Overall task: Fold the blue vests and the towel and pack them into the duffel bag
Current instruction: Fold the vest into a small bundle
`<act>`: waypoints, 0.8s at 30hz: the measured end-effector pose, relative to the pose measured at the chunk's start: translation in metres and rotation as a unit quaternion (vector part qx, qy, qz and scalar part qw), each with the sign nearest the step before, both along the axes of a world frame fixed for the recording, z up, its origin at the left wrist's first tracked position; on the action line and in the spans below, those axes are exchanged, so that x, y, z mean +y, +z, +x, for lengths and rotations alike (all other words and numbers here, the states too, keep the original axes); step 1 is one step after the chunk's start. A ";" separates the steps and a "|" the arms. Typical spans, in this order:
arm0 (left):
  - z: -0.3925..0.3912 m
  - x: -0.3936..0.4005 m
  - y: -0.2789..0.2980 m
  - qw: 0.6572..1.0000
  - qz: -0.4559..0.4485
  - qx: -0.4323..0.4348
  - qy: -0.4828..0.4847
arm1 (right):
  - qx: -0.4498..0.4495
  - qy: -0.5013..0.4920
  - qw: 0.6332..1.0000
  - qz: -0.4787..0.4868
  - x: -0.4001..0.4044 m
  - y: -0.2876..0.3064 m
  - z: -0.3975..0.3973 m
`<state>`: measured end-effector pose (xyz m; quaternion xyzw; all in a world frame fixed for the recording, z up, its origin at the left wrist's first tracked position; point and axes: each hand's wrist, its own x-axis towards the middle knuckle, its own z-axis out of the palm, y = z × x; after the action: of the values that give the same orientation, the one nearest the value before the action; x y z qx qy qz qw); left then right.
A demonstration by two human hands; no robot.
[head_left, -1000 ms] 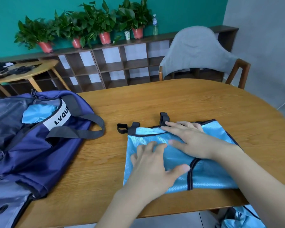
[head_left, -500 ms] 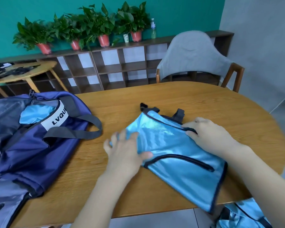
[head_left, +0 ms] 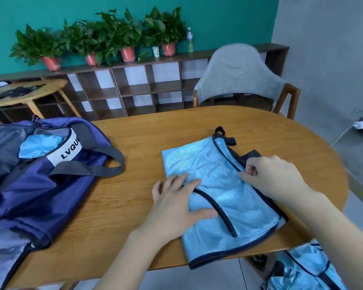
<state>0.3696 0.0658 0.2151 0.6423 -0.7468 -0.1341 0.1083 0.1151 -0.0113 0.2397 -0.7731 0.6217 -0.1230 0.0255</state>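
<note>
Right hand (head_left: pixel 275 178) pinches the dark-trimmed right edge of the folded blue vest (head_left: pixel 218 185); left hand (head_left: pixel 176 208) presses it flat, fingers straight. Vest lies on the table (head_left: pixel 138 191), long axis diagonal, straps far, hem overhanging the near edge. Open duffel bag (head_left: pixel 36 178) sits left, apart.

A light-blue vest (head_left: pixel 216 185) trimmed in black lies on a honey-brown wood-grain table (head_left: pixel 155 130), beside a navy bag (head_left: pixel 29 185) with grey straps and a white, black-lettered band.
</note>
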 end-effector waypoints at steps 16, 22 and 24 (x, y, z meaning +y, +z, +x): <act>0.034 0.017 -0.017 0.984 -0.147 0.091 -0.045 | -0.148 0.151 0.971 -0.113 0.054 -0.014 -0.015; 0.036 0.060 -0.022 0.963 -0.169 0.189 -0.092 | -0.164 0.288 0.942 -0.051 0.091 -0.031 -0.023; 0.038 0.071 -0.025 0.964 -0.177 0.169 -0.100 | -0.177 0.290 0.939 -0.055 0.100 -0.037 -0.025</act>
<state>0.4076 0.1364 0.1898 0.5032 -0.7898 -0.1159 0.3310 0.0898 0.0892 0.2030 -0.8858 0.3481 -0.2793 0.1274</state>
